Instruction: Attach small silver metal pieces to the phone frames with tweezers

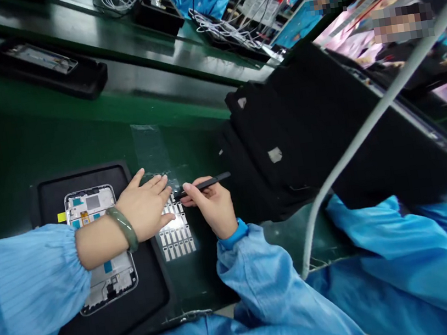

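Note:
My left hand (145,205), with a green bangle on the wrist, lies flat with fingers stretched out on the top of a sheet of small white stickers (176,236). My right hand (212,203) pinches black tweezers (205,184) whose tip points left at the upper rows of that sheet. Left of the sheet, a phone frame with exposed internals (100,246) rests in a black tray (103,317), partly under my left forearm.
A stack of black trays (306,133) stands right of my hands. A white cable (367,125) crosses in front of it. Another black tray with a part (43,68) sits on the far conveyor. Other workers in blue coats are beyond.

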A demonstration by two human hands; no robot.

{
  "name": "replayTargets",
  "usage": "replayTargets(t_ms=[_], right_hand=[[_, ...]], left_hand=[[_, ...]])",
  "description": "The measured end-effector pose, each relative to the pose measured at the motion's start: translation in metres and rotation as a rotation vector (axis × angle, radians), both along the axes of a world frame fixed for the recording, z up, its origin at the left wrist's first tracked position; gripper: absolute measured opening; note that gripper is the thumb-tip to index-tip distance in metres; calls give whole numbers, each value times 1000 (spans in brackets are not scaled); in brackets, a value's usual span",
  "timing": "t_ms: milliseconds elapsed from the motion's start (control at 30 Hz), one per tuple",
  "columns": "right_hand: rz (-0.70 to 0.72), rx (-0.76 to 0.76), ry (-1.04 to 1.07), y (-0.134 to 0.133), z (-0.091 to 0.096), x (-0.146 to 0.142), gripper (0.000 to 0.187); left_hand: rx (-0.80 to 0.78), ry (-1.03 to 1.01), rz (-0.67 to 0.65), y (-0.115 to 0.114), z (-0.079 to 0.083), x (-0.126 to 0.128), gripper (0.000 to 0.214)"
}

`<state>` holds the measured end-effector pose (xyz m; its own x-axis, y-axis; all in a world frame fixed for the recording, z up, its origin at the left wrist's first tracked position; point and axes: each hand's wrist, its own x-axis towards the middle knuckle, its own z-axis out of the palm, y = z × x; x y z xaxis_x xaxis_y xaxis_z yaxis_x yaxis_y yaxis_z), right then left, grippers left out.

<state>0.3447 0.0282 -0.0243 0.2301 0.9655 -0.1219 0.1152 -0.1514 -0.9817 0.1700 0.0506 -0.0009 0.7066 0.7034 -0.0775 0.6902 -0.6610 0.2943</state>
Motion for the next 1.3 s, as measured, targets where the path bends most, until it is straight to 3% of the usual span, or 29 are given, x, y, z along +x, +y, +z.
replayTargets(t_ms=[333,500,633,867,1200,1300], right_hand=[[-31,5,144,0,5,3,32],[-98,118,213,-4,10,6,29],[-152,302,176,-7,15,12,24],[293,237,-227,-14,15,7,19],[184,141,-240,-13,15,0,16],[217,104,-192,-13,16,2,20]], left_hand=[[-74,-134,101,-7,1,2,34],[-134,-276,180,-5,-4,0,25],[-214,-359,242,-2,-6,-1,24],[-393,-460,223,2,-1,-4,23],[-553,-489,219,7,12,-12,31],[-591,-498,245,7,12,-12,32]])
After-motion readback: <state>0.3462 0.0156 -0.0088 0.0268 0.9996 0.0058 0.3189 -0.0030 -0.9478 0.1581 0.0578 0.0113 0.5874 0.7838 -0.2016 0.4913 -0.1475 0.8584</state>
